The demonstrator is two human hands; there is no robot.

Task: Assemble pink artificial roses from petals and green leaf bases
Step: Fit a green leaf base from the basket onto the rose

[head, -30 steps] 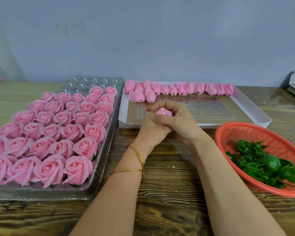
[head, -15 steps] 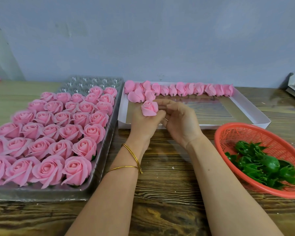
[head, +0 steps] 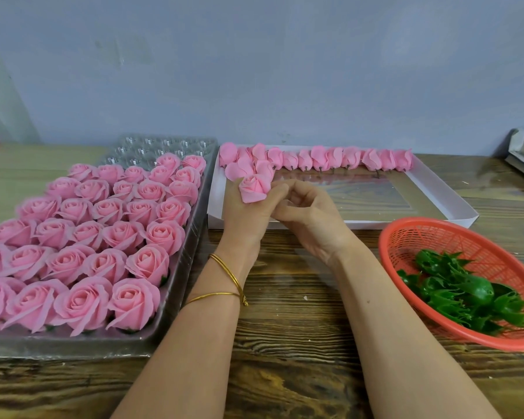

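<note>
The left hand (head: 242, 216) holds a pink rose bud (head: 254, 189) upright, its fingers (head: 232, 189) behind the petals and the thumb pressed against the bud's right side. The right hand (head: 312, 219) sits just right of that thumb, touching it, with its fingers (head: 297, 193) curled inward; I cannot tell whether they pinch anything. Just beyond the fingers, a row of loose buds (head: 330, 158) lines the far edge of a white box (head: 454, 201). Left of the fingers, finished roses (head: 103, 225) fill a clear tray (head: 176, 282). To the right and nearer, a red basket (head: 436, 234) holds green leaf bases (head: 466, 294). Everything rests on the wooden table (head: 285, 328).
</note>
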